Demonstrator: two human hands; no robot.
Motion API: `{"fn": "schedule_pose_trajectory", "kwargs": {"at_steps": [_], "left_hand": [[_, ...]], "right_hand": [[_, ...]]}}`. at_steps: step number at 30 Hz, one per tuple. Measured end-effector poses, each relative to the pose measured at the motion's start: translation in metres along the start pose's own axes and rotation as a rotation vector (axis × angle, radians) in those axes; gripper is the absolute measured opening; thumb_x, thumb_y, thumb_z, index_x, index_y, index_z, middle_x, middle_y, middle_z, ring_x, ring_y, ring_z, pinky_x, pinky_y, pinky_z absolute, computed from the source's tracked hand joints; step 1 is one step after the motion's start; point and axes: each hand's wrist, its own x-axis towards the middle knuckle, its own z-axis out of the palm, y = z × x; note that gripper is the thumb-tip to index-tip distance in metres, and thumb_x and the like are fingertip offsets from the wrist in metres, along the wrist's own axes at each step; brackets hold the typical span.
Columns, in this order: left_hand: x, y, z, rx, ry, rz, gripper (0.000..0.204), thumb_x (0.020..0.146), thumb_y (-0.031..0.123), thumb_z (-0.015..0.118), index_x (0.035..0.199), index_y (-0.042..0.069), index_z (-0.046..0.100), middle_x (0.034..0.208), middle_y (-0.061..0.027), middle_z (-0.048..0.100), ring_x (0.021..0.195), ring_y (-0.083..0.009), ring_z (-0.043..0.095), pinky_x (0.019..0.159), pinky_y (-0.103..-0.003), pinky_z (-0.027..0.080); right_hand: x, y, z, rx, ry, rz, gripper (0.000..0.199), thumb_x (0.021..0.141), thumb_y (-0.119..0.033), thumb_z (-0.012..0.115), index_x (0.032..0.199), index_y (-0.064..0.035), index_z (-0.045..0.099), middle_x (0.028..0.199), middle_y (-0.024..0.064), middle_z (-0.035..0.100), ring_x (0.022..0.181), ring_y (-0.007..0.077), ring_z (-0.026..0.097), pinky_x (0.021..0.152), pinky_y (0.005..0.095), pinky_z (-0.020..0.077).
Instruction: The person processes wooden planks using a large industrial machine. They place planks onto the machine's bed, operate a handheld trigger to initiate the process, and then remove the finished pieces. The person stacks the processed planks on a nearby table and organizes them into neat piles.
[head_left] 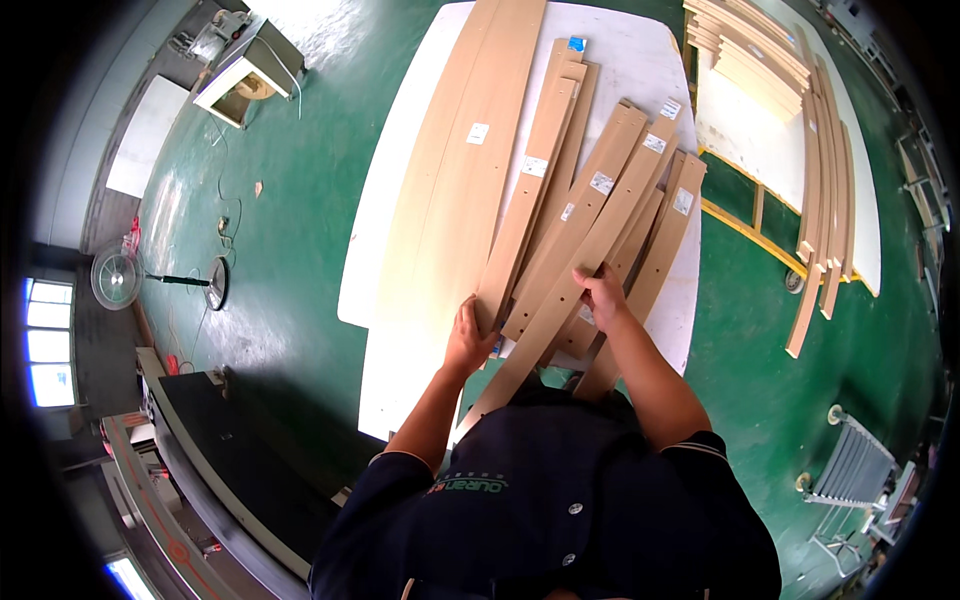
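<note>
Several light wood-coloured planks lie fanned out on a white-topped table (360,290) in front of me. My right hand (603,298) is closed around the edge of a long plank (622,222), thumb on its top face. This plank slants from the far right down to my waist and has small dark holes and white labels. At the near end of another labelled plank (522,205), my left hand (468,340) grips its left edge. Between the hands lies a holed plank (575,220); a further plank (665,235) rests right of my right hand.
Wide flat boards (450,180) cover the table's left side. To the right, a yellow-framed cart (752,235) carries stacked boards and long strips. A fan on a stand (180,281) and its cable are on the green floor at left. A roller stand (855,465) is at lower right.
</note>
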Motion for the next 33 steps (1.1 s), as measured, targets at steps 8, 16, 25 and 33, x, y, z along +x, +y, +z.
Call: {"fn": "schedule_pose_trajectory", "kwargs": {"at_steps": [8,16,25,33], "left_hand": [[0.012,0.011,0.001,0.187,-0.082,-0.201,0.087,0.064,0.024,0.087,0.134,-0.003,0.042,0.126,-0.0245,0.053,0.120,-0.0415,0.052,0.099,-0.048,0.048],[0.024,-0.002,-0.041,-0.359,-0.235,-0.405,0.060,0.063,0.013,0.083,0.112,-0.006,0.054,0.097,-0.0184,0.063,0.087,-0.0288,0.064,0.077,-0.039,0.053],[0.016,0.004,-0.064,-0.504,-0.180,-0.448,0.055,0.070,0.009,0.079,0.116,-0.006,0.051,0.097,-0.0142,0.061,0.086,-0.0230,0.062,0.076,-0.036,0.053],[0.017,-0.007,-0.055,-0.554,-0.111,-0.482,0.047,0.070,0.010,0.077,0.108,-0.006,0.053,0.093,-0.0146,0.061,0.083,-0.0231,0.062,0.071,-0.037,0.053]], "right_hand": [[0.006,0.009,-0.006,-0.018,0.035,-0.014,0.039,0.086,-0.008,0.074,0.122,-0.0093,0.059,0.103,0.0000,0.065,0.085,0.0128,0.063,0.065,0.0295,0.0510],[0.008,0.008,-0.009,-0.043,0.000,-0.009,0.049,0.087,-0.010,0.072,0.131,-0.0068,0.053,0.111,0.0025,0.064,0.093,0.0168,0.064,0.072,0.0324,0.0533],[0.009,0.011,-0.008,0.018,0.038,-0.025,0.041,0.086,-0.004,0.073,0.125,-0.0045,0.058,0.110,0.0029,0.065,0.097,0.0155,0.062,0.079,0.0325,0.0526],[0.013,0.016,0.000,-0.093,0.149,-0.080,0.037,0.086,-0.010,0.076,0.118,-0.0045,0.058,0.108,0.0042,0.065,0.096,0.0161,0.062,0.075,0.0333,0.0520]]}}
